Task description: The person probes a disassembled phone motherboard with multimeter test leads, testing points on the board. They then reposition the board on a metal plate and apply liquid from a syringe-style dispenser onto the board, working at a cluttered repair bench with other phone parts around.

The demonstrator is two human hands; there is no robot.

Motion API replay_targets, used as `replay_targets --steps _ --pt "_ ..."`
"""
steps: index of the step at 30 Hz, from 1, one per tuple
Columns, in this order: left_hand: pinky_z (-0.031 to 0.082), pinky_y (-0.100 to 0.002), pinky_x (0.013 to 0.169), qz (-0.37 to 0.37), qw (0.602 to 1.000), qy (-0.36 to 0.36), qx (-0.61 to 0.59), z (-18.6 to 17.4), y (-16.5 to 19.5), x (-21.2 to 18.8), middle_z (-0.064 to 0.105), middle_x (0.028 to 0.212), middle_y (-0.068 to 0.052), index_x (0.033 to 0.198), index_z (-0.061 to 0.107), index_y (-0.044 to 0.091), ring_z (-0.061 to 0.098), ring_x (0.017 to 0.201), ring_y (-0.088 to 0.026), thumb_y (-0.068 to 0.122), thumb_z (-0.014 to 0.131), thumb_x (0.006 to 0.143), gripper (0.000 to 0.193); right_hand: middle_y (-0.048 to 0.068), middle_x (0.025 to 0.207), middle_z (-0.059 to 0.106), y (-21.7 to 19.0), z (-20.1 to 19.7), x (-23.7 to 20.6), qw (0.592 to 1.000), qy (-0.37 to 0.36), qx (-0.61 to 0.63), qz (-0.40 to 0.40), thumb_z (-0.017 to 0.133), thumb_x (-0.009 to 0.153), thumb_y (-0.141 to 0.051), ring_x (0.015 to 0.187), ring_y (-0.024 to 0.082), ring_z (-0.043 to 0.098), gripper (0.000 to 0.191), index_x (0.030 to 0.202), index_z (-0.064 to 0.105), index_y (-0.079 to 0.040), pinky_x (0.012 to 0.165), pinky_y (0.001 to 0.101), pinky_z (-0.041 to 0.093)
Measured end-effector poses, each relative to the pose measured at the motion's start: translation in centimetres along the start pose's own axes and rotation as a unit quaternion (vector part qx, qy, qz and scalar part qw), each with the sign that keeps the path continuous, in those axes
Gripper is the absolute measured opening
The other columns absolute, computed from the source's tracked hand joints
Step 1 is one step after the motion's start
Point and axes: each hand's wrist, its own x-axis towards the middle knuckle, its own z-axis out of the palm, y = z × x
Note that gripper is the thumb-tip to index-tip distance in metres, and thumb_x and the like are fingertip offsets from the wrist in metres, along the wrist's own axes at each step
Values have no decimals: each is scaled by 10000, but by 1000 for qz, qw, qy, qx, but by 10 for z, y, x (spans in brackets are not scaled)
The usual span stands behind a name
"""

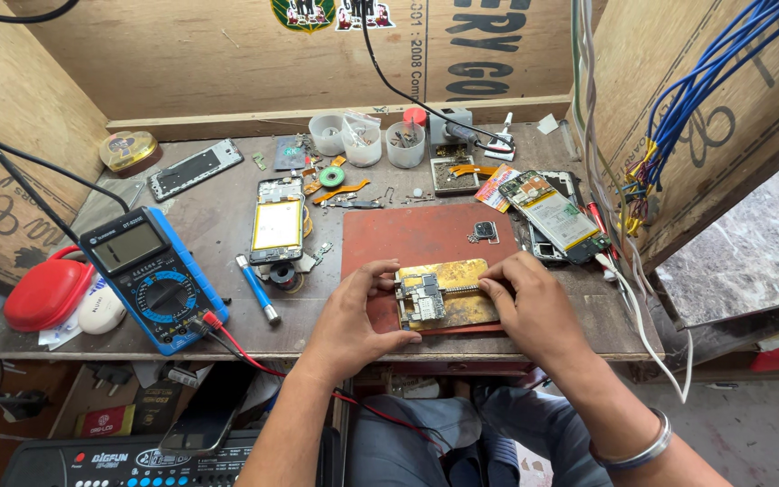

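Knees in grey trousers show below the desk (227, 338) edge, and just above them both hands are on the job. Left hand (353, 316) curls round the near-left corner of the gold holder plate (462, 280), thumb and fingers pressed against its edge, steadying it. Right hand (529, 302) sits at the plate's right side, fingertips pinched on what looks like a thin tool or clamp screw; too small to tell which. Circuit board (419, 300) lies on the plate's left half, already out of any phone shell and seated there.

So the stripping looks done: left of the plate an opened phone (277, 225) lies face up with its insides bare, right of it another opened phone (556, 216) leans across more parts, and small screws and orange ribbon pieces are scattered behind. The plate rests on a red mat (407, 236). Left of the plate, a blue meter (151, 275) waits with its red lead trailing off the desk. No probing or soldering on the board shows yet; a judgement, but the board work itself seems only begun.
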Motion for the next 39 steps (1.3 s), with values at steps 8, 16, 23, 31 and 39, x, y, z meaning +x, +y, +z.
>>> replay_targets --steps 8,16,23,31,39 --pt "539 -347 1018 3 1000 -5 7 -5 1 -1 680 1214 -60 1342 548 114 672 1133 -208 182 978 549 904 126 964 670 -5 4 -3 1000 9 -1 12 685 915 -149 896 318 681 137 958 711 -22 779 420 529" --pt "524 -356 1033 5 1000 -13 12 -10 3 -5 675 1224 -67 1383 530 134 650 1164 -223 163 970 566 928 112 1032 663 -11 4 -6 999 -24 15 27 687 892 -148 932 273 706 230 1093 709 -38 821 377 555" --pt "535 -357 1030 4 1000 -6 17 -11 0 -8 678 1218 -66 1386 525 139 666 1140 -224 160 959 574 922 103 1063 698 -5 -2 0 998 -61 13 3 715 847 -126 937 290 706 274 1110 731 -52 832 380 554" --pt "529 -367 1036 19 999 -3 26 -9 5 -12 658 1292 -73 1414 496 132 669 1148 -228 177 962 573 962 115 1030 745 -5 -1 -1 999 -42 -2 8 728 861 -130 944 299 719 204 1047 754 -49 844 379 556" --pt "512 -376 1029 12 999 -7 42 -9 8 -10 662 1212 -85 1410 511 137 647 1142 -248 238 985 549 989 130 1052 742 -21 -12 -10 997 -50 3 57 753 827 -149 907 277 741 372 1185 697 -70 824 382 579"
